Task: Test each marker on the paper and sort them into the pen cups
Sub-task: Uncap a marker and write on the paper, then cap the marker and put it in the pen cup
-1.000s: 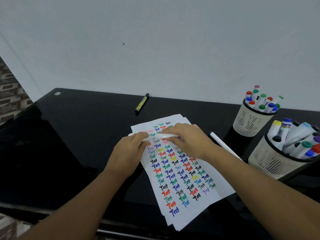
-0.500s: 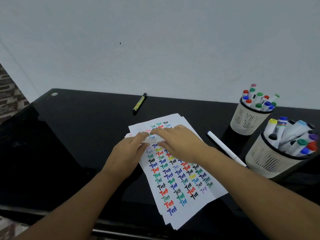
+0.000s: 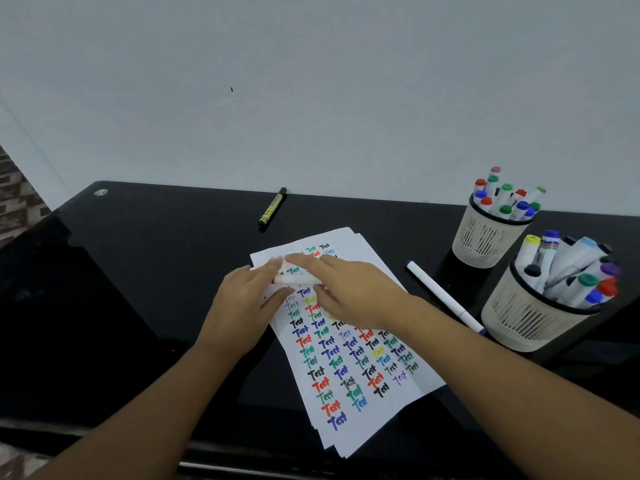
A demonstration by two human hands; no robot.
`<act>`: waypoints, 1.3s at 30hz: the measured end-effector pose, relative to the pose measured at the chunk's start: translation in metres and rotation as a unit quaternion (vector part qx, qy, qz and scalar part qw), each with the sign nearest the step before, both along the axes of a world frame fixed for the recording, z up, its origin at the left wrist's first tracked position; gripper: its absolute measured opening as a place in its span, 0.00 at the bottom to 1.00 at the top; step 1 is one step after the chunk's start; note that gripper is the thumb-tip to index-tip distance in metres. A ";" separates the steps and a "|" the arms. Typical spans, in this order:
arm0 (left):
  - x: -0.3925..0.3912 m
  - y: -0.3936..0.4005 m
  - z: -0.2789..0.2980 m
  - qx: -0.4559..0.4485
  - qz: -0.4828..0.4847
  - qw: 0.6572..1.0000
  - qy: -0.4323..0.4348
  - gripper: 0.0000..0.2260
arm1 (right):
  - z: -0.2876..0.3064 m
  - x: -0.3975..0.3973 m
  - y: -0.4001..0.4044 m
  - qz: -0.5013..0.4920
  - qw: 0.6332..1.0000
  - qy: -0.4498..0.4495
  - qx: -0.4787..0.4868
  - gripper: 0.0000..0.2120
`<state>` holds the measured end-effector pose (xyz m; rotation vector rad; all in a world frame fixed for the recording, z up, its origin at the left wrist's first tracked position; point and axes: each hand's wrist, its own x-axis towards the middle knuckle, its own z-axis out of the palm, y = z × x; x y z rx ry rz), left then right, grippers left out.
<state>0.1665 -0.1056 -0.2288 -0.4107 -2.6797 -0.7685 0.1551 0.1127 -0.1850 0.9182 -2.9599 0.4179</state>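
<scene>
A stack of white paper (image 3: 381, 403) covered with coloured "Test" marks lies on the black table (image 3: 138, 271). Over its top end, my left hand (image 3: 242, 306) and my right hand (image 3: 349, 292) both hold a white marker (image 3: 294, 279) that lies sideways between them. My left fingers and thumb pinch its left end, and my right hand grips the right part, hiding it. Only a short stretch of the barrel shows. Two cream pen cups stand at the right: the far cup (image 3: 485, 240) and the near cup (image 3: 526, 320), each holding several markers.
A thin white pen (image 3: 440, 294) with blue ends lies on the table between the paper and the cups. A black-and-yellow marker (image 3: 272, 210) lies near the back edge, by the white wall. The table's front edge runs just below the paper.
My hands have drawn closer together on the white marker, so less of its barrel shows. My right forefinger now reaches out over my left fingertips.
</scene>
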 end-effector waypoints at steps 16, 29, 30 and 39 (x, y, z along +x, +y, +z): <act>-0.008 0.000 -0.004 -0.065 0.001 0.997 -0.047 0.41 | 0.001 0.014 0.048 -0.169 0.960 -0.091 -0.204 0.24; -0.013 -0.001 -0.009 -0.045 0.028 0.997 -0.056 0.33 | -0.020 0.018 0.101 -0.249 0.949 0.100 0.163 0.25; -0.012 0.000 -0.009 -0.046 0.029 0.997 -0.055 0.33 | -0.024 0.020 0.104 -0.254 0.949 0.096 0.163 0.23; -0.013 -0.002 -0.009 -0.055 0.043 0.994 -0.084 0.38 | -0.030 0.022 0.111 -0.246 0.953 0.087 0.157 0.20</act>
